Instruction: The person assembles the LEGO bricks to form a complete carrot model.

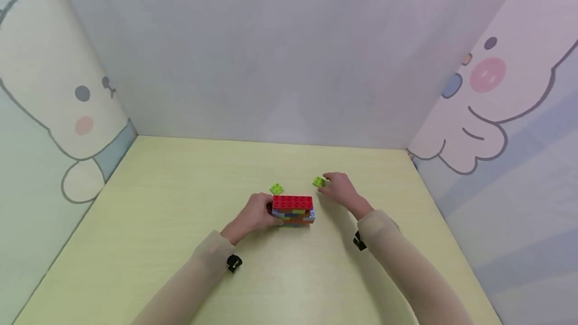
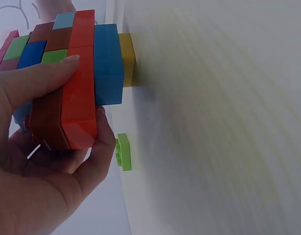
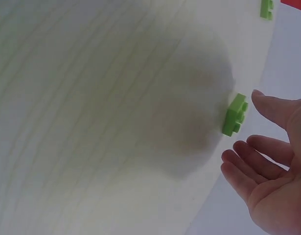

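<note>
My left hand (image 1: pixel 259 213) grips the left end of a wall of stacked toy building bricks (image 1: pixel 292 202), thumb on the near face and fingers behind. Red bricks top it; blue, brown, green and yellow ones show in the left wrist view, where the hand (image 2: pixel 37 191) holds a red and a brown brick's end. Beyond the wall, my right hand (image 1: pixel 342 190) is beside a small lime-green brick (image 1: pixel 318 181). In the right wrist view a gap shows between thumb and fingers of that hand (image 3: pixel 275 176), with the green brick (image 3: pixel 235 115) just off the fingertips.
A second lime-green brick (image 1: pixel 277 189) lies just behind the wall's left end. Everything stands on a pale wooden table (image 1: pixel 194 174). A grey panel (image 1: pixel 271 64) rises at the table's back, and panels with cartoon animals (image 1: pixel 510 129) flank both sides.
</note>
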A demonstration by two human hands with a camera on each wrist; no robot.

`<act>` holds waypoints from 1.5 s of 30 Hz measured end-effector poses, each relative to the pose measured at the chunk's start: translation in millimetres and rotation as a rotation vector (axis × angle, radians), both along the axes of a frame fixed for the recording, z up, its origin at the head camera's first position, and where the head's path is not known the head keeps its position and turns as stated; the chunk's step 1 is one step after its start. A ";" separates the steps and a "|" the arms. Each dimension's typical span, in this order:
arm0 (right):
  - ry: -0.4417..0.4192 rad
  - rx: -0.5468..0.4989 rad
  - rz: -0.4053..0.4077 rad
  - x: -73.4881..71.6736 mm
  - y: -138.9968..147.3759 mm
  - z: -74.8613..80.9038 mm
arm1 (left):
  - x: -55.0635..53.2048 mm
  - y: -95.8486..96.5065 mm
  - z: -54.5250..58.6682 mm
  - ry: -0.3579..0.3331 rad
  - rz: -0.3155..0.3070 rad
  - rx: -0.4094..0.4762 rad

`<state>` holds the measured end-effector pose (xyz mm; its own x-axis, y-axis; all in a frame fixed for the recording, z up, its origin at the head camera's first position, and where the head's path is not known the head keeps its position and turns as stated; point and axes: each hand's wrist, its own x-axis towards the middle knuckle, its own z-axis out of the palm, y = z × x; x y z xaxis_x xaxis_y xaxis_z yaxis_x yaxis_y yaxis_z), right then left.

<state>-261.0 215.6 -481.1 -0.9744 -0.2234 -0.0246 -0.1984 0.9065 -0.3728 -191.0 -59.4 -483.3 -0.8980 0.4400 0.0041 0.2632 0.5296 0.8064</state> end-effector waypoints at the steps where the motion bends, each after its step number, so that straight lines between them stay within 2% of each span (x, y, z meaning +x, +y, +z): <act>1: -0.004 0.011 -0.001 -2.3 -1.2 -1.2 | -0.3 0.0 0.2 -0.001 0.000 0.001; 7: -0.019 0.047 -0.005 -8.5 -3.2 -2.7 | -1.8 4.6 -0.2 0.021 -0.028 0.012; 15: 0.027 0.066 0.020 -15.9 -0.9 -9.3 | -2.7 9.2 -0.5 0.017 -0.036 0.008; 22: 0.022 -0.007 0.026 -11.0 -3.8 2.6 | -3.7 7.8 0.4 0.036 -0.028 -0.004; 29: 0.041 -0.125 0.095 8.4 -12.6 32.0 | -3.0 3.5 1.2 0.020 -0.009 -0.024; 34: 0.042 -0.180 0.114 26.2 -18.6 54.0 | -2.7 2.5 0.9 0.011 -0.003 -0.033; 45: -0.031 -0.292 0.227 74.1 -17.1 90.7 | -2.5 -0.4 -2.4 0.018 0.002 -0.029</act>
